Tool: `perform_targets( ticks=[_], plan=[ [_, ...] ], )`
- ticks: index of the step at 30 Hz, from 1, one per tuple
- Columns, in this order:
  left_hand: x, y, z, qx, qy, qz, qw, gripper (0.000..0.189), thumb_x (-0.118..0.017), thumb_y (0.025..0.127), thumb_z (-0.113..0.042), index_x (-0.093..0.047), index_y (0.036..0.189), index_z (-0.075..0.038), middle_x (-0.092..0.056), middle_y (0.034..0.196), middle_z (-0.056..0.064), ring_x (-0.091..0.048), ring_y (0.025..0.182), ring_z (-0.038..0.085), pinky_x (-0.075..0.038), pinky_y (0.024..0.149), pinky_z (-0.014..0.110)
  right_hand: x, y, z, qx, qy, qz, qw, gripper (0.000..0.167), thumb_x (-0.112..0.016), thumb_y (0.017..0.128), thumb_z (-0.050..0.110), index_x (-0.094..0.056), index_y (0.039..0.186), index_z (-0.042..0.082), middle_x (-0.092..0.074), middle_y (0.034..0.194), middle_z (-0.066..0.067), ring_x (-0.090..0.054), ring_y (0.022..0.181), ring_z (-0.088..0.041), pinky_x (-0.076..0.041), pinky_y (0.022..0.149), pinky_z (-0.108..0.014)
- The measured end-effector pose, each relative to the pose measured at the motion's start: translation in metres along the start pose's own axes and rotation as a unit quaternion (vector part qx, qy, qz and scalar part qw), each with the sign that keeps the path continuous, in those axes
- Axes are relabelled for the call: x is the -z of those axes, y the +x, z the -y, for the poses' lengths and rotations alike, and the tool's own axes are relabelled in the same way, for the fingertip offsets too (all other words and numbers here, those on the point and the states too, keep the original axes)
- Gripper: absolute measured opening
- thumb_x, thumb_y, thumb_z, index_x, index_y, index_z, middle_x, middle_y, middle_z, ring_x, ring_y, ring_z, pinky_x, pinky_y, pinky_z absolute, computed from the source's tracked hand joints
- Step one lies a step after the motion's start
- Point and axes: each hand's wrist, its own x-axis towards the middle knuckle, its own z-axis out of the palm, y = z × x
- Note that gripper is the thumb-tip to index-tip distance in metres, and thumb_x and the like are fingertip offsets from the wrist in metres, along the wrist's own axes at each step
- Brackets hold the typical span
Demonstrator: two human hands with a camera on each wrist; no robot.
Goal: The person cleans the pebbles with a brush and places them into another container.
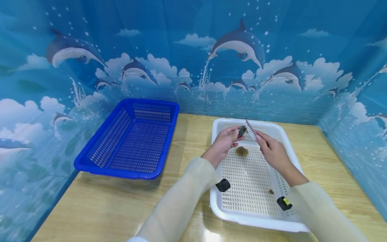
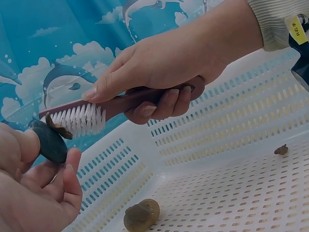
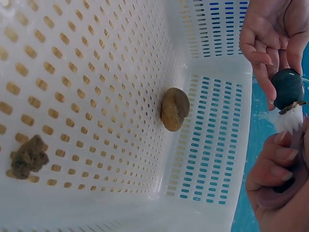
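Over the far part of the white basket (image 1: pixel 216 201), my left hand (image 1: pixel 223 144) holds a smooth, dark green pebble-like piece (image 2: pixel 50 143) between thumb and fingers. A brown clump (image 2: pixel 60 127) clings to that piece's side. My right hand (image 1: pixel 274 154) grips the handle of a dull pink scrubbing brush (image 2: pixel 123 102), thumb along its back. Its white bristles (image 2: pixel 82 121) touch the clump. Below the hands, a rounded yellow-brown stone-like lump (image 3: pixel 175 109) lies on the basket floor. A small brown crumbly bit (image 3: pixel 30 157) rests nearer the front.
To the left on the wooden table (image 1: pixel 181 198) stands a blue plastic basket (image 1: pixel 154 175). A blue curtain (image 1: pixel 181 30) printed with dolphins encloses the back and sides. Black wrist devices, one (image 1: pixel 223 185) on the left and one (image 1: pixel 284 203) on the right, hang over the white basket.
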Motion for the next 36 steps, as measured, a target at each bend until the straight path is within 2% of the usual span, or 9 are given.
perform_targets(
  ticks=[5, 10, 15, 19, 23, 28, 34, 36],
  plan=[
    [-0.0001, -0.0014, 0.0003, -0.005, 0.001, -0.001, 1.0000, 0.031, -0.050, 0.102, -0.017, -0.060, 0.131, -0.014, -0.066, 0.121, 0.005, -0.066, 0.106, 0.017, -0.044, 0.098, 0.046, -0.0006, -0.0007, -0.0011, 0.010, 0.000, -0.007, 0.9999, 0.051, -0.035, 0.107, 0.040, -0.047, 0.144, 0.008, -0.048, 0.062, -0.003, -0.041, 0.050, -0.016, -0.037, 0.045, -0.031],
    [-0.0002, -0.0013, 0.0015, 0.002, 0.004, -0.005, 1.0000, 0.032, -0.052, 0.101, -0.018, -0.061, 0.131, -0.014, -0.067, 0.118, 0.006, -0.066, 0.104, 0.017, -0.048, 0.081, 0.032, -0.0020, -0.0016, -0.0025, 0.015, 0.001, -0.011, 0.9998, 0.050, -0.036, 0.106, 0.039, -0.048, 0.144, 0.008, -0.048, 0.062, -0.003, -0.041, 0.049, -0.016, -0.037, 0.044, -0.031],
    [-0.0011, -0.0010, 0.0033, 0.015, 0.012, -0.006, 0.9998, 0.035, -0.052, 0.101, -0.020, -0.057, 0.134, -0.011, -0.067, 0.119, 0.014, -0.068, 0.094, 0.014, -0.044, 0.065, 0.022, -0.0039, -0.0022, -0.0037, 0.023, 0.003, -0.022, 0.9995, 0.048, -0.040, 0.105, 0.039, -0.049, 0.143, 0.010, -0.046, 0.061, -0.002, -0.038, 0.048, -0.014, -0.036, 0.042, -0.029],
    [-0.0019, -0.0020, 0.0031, 0.020, 0.023, 0.001, 0.9995, 0.037, -0.051, 0.102, -0.020, -0.054, 0.137, -0.009, -0.064, 0.124, 0.018, -0.068, 0.088, 0.011, -0.043, 0.063, 0.021, -0.0048, -0.0032, -0.0052, 0.037, 0.013, -0.025, 0.9989, 0.046, -0.044, 0.105, 0.036, -0.049, 0.143, 0.011, -0.045, 0.058, -0.002, -0.037, 0.046, -0.013, -0.034, 0.041, -0.029],
    [-0.0023, -0.0031, 0.0030, 0.022, 0.032, 0.005, 0.9992, 0.038, -0.049, 0.103, -0.021, -0.053, 0.139, -0.009, -0.061, 0.128, 0.017, -0.067, 0.090, 0.012, -0.042, 0.064, 0.022, -0.0049, -0.0037, -0.0057, 0.049, 0.023, -0.020, 0.9983, 0.044, -0.045, 0.105, 0.033, -0.049, 0.144, 0.012, -0.045, 0.057, -0.002, -0.037, 0.045, -0.013, -0.034, 0.041, -0.029],
    [-0.0026, -0.0035, 0.0038, 0.030, 0.044, -0.003, 0.9986, 0.038, -0.047, 0.104, -0.022, -0.052, 0.139, -0.010, -0.065, 0.121, 0.016, -0.069, 0.092, 0.015, -0.044, 0.062, 0.020, -0.0048, -0.0035, -0.0030, 0.049, 0.018, -0.014, 0.9985, 0.045, -0.045, 0.105, 0.033, -0.049, 0.144, 0.011, -0.045, 0.058, -0.002, -0.037, 0.046, -0.013, -0.034, 0.041, -0.028],
    [-0.0014, -0.0020, 0.0044, 0.028, 0.042, -0.006, 0.9987, 0.033, -0.051, 0.102, -0.026, -0.059, 0.129, -0.009, -0.072, 0.104, 0.014, -0.064, 0.072, 0.007, -0.043, 0.060, 0.019, -0.0046, -0.0025, -0.0011, 0.041, 0.009, -0.010, 0.9991, 0.046, -0.044, 0.105, 0.035, -0.049, 0.144, 0.012, -0.045, 0.059, -0.002, -0.038, 0.047, -0.013, -0.035, 0.042, -0.028],
    [-0.0010, -0.0015, 0.0044, 0.019, 0.046, -0.007, 0.9988, 0.030, -0.054, 0.101, -0.023, -0.060, 0.126, -0.008, -0.071, 0.106, 0.017, -0.062, 0.067, 0.005, -0.043, 0.058, 0.018, -0.0046, -0.0016, -0.0019, 0.039, 0.010, -0.008, 0.9991, 0.046, -0.043, 0.105, 0.036, -0.048, 0.144, 0.012, -0.046, 0.059, -0.002, -0.039, 0.048, -0.014, -0.036, 0.042, -0.028]
  ],
)
